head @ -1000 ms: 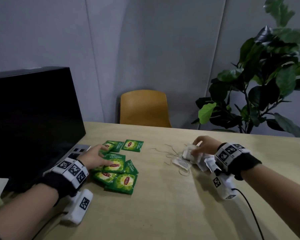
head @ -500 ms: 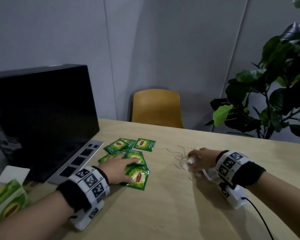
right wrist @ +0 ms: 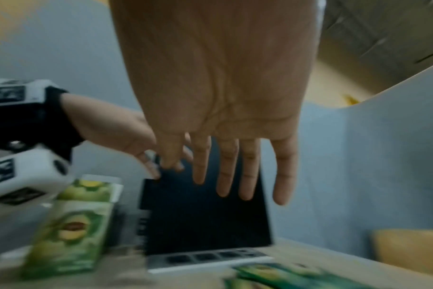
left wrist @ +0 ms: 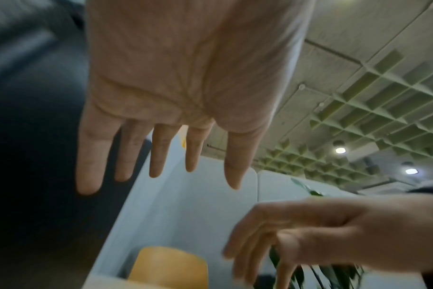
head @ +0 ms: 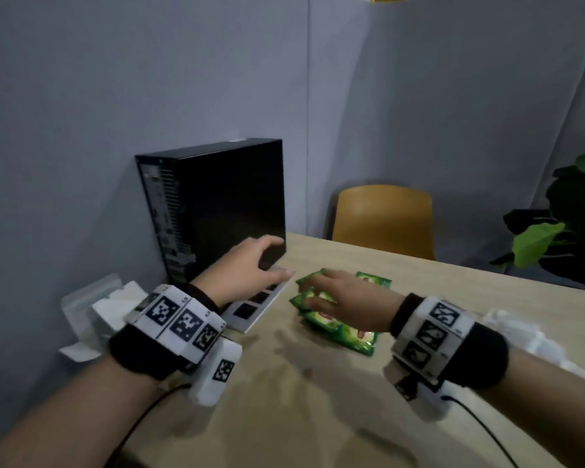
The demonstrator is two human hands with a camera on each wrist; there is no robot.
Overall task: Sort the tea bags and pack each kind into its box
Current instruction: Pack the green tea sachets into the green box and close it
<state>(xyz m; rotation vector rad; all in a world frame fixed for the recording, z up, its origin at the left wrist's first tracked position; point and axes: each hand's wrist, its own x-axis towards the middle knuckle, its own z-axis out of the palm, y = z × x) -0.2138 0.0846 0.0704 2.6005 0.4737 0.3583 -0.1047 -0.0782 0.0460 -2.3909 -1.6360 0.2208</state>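
Several green tea sachets [head: 352, 336] lie in a heap on the wooden table [head: 284, 417]. My right hand [head: 314, 288] lies flat over the heap with straight fingers and holds nothing; the right wrist view shows these fingers [right wrist: 235, 185] spread above the sachets [right wrist: 284, 273]. My left hand [head: 267, 261] is raised, open and empty, in front of the black computer case [head: 223, 204]; its fingers [left wrist: 161, 172] are straight. A green tea box [right wrist: 72, 234] stands at the left below the left wrist. White tea bags [head: 520, 332] lie behind my right wrist. An open white box [head: 95, 309] sits at the far left.
A grey panel with dark squares [head: 260, 305] lies flat at the foot of the computer case, just left of the sachets. A yellow chair [head: 382, 217] stands behind the table. A leafy plant [head: 561, 224] is at the far right. The wall is close on the left.
The view has swung left. My right hand left the white tea bags and moved left onto the green sachets. My left hand lifted off the sachets toward the black case.
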